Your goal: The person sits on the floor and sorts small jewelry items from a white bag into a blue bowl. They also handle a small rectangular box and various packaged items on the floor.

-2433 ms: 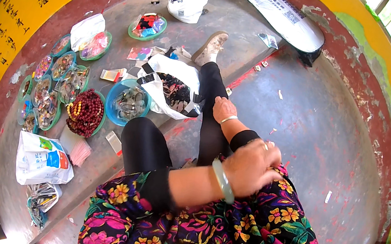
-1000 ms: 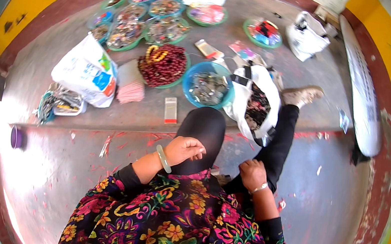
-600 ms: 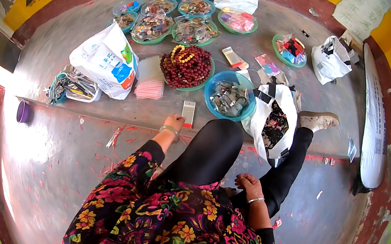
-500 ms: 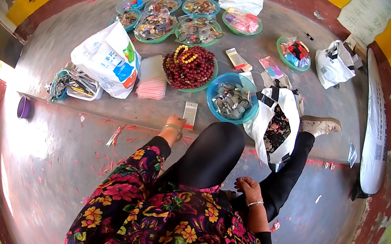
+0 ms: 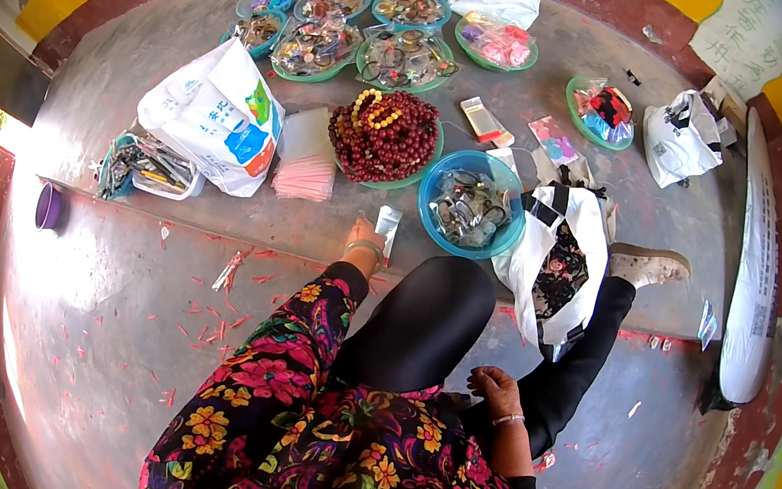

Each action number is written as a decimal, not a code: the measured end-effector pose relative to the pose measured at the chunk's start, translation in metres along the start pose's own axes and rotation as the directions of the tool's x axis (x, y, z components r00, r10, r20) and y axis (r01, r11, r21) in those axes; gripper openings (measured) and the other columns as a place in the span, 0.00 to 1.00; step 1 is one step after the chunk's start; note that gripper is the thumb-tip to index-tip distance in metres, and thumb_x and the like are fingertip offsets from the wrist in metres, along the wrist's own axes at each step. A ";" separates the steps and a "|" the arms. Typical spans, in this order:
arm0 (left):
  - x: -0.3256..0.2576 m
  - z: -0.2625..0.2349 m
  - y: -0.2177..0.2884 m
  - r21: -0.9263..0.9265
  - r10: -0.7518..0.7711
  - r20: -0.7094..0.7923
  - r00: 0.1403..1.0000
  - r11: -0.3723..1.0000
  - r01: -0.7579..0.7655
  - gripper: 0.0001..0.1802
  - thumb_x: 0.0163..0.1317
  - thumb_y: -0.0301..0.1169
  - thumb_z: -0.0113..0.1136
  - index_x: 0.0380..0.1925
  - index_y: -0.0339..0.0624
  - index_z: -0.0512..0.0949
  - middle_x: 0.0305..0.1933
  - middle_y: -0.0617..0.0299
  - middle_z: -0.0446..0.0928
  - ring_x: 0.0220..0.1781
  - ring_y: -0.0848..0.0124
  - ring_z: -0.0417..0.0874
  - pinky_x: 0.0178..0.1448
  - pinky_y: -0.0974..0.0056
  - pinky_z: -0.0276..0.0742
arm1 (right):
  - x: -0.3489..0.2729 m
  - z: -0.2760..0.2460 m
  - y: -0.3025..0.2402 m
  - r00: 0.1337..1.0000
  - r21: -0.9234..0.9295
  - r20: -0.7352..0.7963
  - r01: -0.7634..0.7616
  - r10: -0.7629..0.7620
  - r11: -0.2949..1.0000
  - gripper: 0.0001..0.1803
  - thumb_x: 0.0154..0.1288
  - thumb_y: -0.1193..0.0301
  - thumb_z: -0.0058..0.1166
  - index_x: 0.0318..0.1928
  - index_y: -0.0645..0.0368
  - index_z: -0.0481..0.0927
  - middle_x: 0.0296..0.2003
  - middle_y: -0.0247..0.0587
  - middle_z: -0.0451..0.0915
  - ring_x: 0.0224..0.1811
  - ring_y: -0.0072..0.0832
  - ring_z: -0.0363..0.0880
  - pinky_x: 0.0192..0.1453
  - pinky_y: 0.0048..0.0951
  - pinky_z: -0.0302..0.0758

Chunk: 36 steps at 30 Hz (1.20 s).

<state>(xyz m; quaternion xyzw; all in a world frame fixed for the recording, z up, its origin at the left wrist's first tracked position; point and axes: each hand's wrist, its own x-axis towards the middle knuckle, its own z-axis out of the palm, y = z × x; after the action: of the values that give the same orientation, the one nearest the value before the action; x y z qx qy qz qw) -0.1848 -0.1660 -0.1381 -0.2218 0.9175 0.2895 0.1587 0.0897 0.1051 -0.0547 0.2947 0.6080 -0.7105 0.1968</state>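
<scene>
My left hand [image 5: 365, 236] reaches forward past my raised knee to the edge of the raised floor. Its fingers are closed at the left side of a small flat packet [image 5: 388, 228], which is tilted and catches the light. My right hand [image 5: 496, 392] hovers by my right thigh with its fingers curled in, and nothing shows in them. Beyond the left hand, dark red bead strings with a yellow one [image 5: 382, 137] are heaped in a green basin. A blue basin [image 5: 427, 222] of small bagged items stands right of the packet.
Pink-edged clear bags [image 5: 305, 178] lie beside a large white plastic bag [image 5: 212, 122]. A tray of tools [image 5: 159, 171] stands at the left. An open white bag [image 5: 576, 308] leans by my right leg. Several basins of bagged trinkets [image 5: 408, 60] fill the back. Another similar packet [image 5: 483, 119] lies beyond the blue basin.
My left hand has moved slightly forward and right onto the packet. The packet, flat before, is now tilted and shiny. My right hand stays curled near my thigh; the view has shifted slightly.
</scene>
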 end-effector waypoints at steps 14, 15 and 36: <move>-0.120 -0.130 0.049 -0.911 0.620 0.398 0.676 0.178 0.373 0.13 0.54 0.22 0.53 0.42 0.35 0.72 0.37 0.53 0.77 0.39 0.62 0.79 0.46 0.57 0.76 | -0.007 0.001 -0.001 0.998 -0.115 0.023 0.067 -0.064 0.991 0.12 0.61 0.69 0.47 0.35 0.66 0.77 0.26 0.39 0.79 0.29 0.25 0.77 0.33 0.22 0.72; -0.139 -0.137 0.059 -0.904 0.664 0.410 0.626 0.205 0.375 0.13 0.55 0.22 0.52 0.42 0.35 0.71 0.37 0.52 0.77 0.40 0.61 0.79 0.47 0.56 0.76 | -0.009 0.002 -0.003 0.993 -0.133 0.007 0.116 -0.116 0.984 0.12 0.61 0.68 0.47 0.35 0.66 0.77 0.26 0.39 0.79 0.29 0.25 0.77 0.33 0.21 0.72; -0.277 -0.032 0.068 -0.786 0.771 0.611 0.182 0.562 0.258 0.13 0.57 0.25 0.53 0.43 0.36 0.72 0.39 0.57 0.77 0.39 0.69 0.79 0.43 0.65 0.76 | -0.076 0.023 -0.076 0.661 -0.137 -0.466 0.602 -0.587 0.787 0.09 0.52 0.73 0.60 0.22 0.66 0.75 0.17 0.25 0.70 0.20 0.10 0.63 0.21 0.15 0.60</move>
<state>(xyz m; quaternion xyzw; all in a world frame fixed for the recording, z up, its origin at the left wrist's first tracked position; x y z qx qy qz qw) 0.0121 -0.0481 0.0340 0.1498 0.4142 0.7404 0.5077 0.0940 0.0909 0.0540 0.2510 0.6891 -0.6468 -0.2092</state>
